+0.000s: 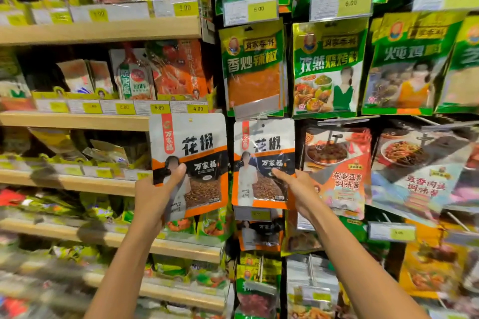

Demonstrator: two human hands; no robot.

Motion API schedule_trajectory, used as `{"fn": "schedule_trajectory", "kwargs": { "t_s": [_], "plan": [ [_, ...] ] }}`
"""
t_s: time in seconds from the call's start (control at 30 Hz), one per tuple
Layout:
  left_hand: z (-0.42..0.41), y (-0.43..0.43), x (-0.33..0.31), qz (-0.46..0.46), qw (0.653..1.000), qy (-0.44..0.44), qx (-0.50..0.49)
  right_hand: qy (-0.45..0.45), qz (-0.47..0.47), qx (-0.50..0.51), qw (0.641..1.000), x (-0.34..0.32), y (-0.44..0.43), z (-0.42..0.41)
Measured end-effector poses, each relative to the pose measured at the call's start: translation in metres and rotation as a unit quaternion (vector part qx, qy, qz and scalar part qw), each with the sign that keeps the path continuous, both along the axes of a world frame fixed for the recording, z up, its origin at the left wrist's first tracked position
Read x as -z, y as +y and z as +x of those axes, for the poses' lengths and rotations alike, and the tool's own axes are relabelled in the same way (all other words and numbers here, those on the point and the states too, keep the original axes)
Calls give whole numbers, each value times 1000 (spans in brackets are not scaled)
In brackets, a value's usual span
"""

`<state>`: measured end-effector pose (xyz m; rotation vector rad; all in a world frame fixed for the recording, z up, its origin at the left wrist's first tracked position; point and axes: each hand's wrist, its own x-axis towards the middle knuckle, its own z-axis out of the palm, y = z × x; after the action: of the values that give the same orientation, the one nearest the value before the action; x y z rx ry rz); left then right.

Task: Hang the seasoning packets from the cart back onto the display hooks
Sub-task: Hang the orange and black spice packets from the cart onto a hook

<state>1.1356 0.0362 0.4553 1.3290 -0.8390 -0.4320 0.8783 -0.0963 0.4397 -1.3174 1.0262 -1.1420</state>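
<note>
Left hand grips a Sichuan pepper packet by its lower corner. Right hand pinches the matching hung packet just beside. Best steady that one, then thread the held packet's top hole onto the same, unseen hook.

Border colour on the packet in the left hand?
Orange, along the packet's edges; the head view shows it best.
</note>
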Motion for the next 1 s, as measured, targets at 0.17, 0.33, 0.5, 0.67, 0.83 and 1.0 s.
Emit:
{"fn": "schedule_trajectory", "kwargs": {
  "t_s": [0.17, 0.33, 0.5, 0.67, 0.83, 1.0],
  "plan": [
    [-2, -8, 0, -14, 1000, -13, 7, -18, 14, -27, 999, 5, -17, 8],
    [-5, -14, 3, -27, 999, -13, 11, -12, 20, -22, 999, 6, -35, 14],
    [-9, -23, 6, -43, 999, 9, 26, -1, 10, -8, 1000, 0, -47, 24],
    [-9, -23, 13, -38, 997, -6, 73, 105, -43, 68, 991, 14, -24, 23],
    [-16, -25, 20, -28, 990, -9, 136, 51, -172, 152, 972, 19, 40, 26],
    [-41, -34, 18, -2, 979, -18, 204, -36, -92, -5, 995, 5, 56, 46]
  ]
}}
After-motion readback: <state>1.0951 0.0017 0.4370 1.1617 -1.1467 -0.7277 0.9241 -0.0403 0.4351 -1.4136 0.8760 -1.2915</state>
